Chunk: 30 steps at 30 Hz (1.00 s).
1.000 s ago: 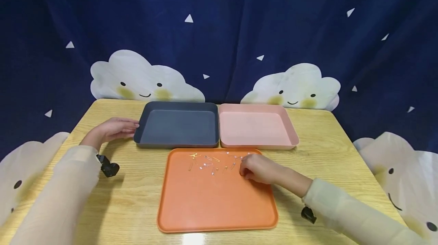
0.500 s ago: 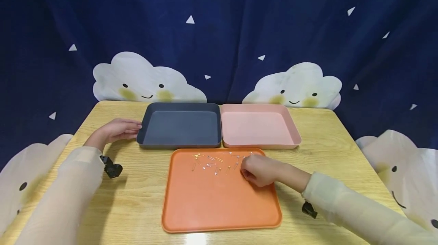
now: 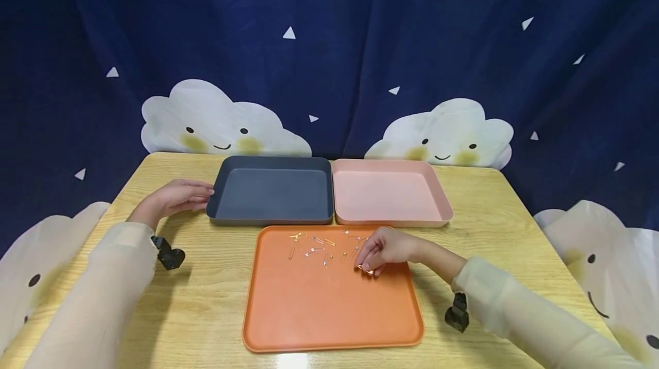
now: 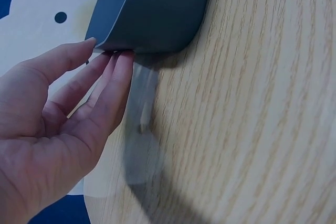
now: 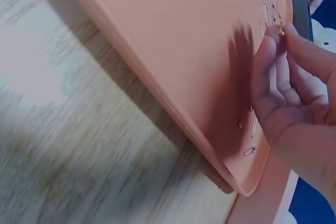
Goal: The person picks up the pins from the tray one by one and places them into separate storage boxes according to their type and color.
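My right hand (image 3: 386, 248) hovers low over the orange tray (image 3: 329, 306), pinching a gold safety pin (image 3: 364, 269) between thumb and forefinger. The right wrist view shows that gold pin (image 5: 282, 30) at the fingertips. Several small gold and silver safety pins (image 3: 330, 242) lie scattered along the tray's far part, some partly hidden by the right hand. At the left, my left hand (image 3: 180, 197) touches the near-left side of the dark grey tray (image 3: 218, 209) with extended fingertips. In the left wrist view, fingertips (image 4: 123, 59) meet the outer wall of that tray.
A pink tray (image 3: 391, 222) stands right beside the dark grey one, behind the orange tray. All rest on a wooden table (image 3: 206, 283). A dark blue curtain (image 3: 329, 43) with clouds hangs behind.
My right hand has turned and lifted slightly, so the gold safety pin in its fingertips shows now. The left hand stays at the dark grey tray. The head view shifted a little.
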{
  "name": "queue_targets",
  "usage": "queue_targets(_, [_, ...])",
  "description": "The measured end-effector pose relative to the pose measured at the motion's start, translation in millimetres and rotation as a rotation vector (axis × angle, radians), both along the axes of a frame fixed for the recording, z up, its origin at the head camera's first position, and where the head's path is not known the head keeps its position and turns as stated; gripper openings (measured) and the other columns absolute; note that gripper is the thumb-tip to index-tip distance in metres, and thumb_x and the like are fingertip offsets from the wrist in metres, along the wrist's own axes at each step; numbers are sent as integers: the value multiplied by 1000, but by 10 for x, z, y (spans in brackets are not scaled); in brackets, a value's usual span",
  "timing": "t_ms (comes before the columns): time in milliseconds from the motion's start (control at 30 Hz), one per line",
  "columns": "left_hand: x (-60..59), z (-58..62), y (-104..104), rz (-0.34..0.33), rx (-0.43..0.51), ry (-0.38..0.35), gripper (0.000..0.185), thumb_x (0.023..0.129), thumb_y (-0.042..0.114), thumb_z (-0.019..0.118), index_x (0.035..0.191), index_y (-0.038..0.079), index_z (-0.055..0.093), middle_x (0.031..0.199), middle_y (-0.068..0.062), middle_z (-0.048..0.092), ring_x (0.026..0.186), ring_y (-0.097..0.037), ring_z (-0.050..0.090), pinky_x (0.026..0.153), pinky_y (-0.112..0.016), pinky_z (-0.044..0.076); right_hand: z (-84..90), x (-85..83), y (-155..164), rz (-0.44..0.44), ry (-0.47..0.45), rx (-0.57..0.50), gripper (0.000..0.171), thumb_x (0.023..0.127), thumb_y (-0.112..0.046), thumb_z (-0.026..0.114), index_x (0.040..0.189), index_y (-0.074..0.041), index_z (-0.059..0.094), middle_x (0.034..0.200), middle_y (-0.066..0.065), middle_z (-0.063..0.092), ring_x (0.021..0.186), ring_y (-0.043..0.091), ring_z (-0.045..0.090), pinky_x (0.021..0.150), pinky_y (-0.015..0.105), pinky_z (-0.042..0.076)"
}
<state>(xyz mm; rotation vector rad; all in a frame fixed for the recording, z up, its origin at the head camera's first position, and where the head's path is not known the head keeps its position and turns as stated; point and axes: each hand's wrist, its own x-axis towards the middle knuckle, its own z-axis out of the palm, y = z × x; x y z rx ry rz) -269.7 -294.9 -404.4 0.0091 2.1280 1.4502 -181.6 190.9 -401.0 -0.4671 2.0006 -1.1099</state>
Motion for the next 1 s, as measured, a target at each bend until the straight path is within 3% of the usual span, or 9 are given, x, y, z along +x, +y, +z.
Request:
queue_targets(100, [6, -8, 1, 1, -2, 4, 60, 101, 19, 47, 146, -13, 24, 145, -21, 46, 89, 9, 60, 96, -22, 54, -13, -29, 5, -82, -74, -13, 22, 84, -1, 68, 101, 13, 68, 87, 15, 75, 69, 10, 68, 67, 30, 63])
queue_targets(233, [7, -17, 2, 3, -15, 6, 60, 101, 20, 47, 146, -12, 25, 148, -27, 39, 90, 9, 60, 95, -22, 55, 10, -82, -13, -172, -145, -73, 26, 85, -1, 66, 104, 17, 65, 82, 3, 75, 68, 11, 68, 68, 28, 63])
queue_targets(367, [-2, -30, 0, 1, -17, 3, 61, 101, 20, 47, 146, -12, 24, 150, -28, 35, 91, 8, 60, 96, -22, 55, 84, -152, -58, -214, -214, -148, 33, 85, 2, 61, 111, 23, 57, 80, 1, 73, 70, 11, 69, 72, 30, 63])
queue_targets(467, [-10, -33, -2, 5, -10, 3, 61, 100, 20, 48, 146, -13, 24, 146, -24, 43, 91, 8, 60, 97, -23, 54, 153, -216, -112, -233, -259, -189, 37, 86, 5, 58, 115, 26, 52, 78, 0, 72, 72, 12, 70, 74, 30, 63])
queue_targets(600, [-10, -17, 1, 10, -16, 11, 61, 100, 21, 48, 146, -12, 25, 142, -19, 48, 90, 9, 60, 97, -23, 54, 254, -324, -192, -261, -277, -214, 39, 86, 8, 57, 119, 26, 48, 76, 2, 73, 72, 13, 70, 75, 30, 63])
queue_targets(833, [-23, -18, -9, -3, -14, 6, 61, 101, 21, 46, 146, -13, 23, 150, -28, 35, 90, 9, 59, 95, -21, 55, 395, -549, -339, -309, -289, -212, 34, 85, 11, 57, 117, 22, 53, 77, 5, 73, 72, 13, 69, 75, 28, 63])
queue_targets(1000, [-43, -58, -32, -2, 30, -1, 61, 101, 19, 47, 146, -14, 22, 142, -21, 48, 91, 9, 60, 94, -19, 55, 433, -735, -457, -310, -281, -160, 39, 88, 10, 55, 125, 21, 48, 76, 2, 72, 71, 11, 68, 75, 27, 62])
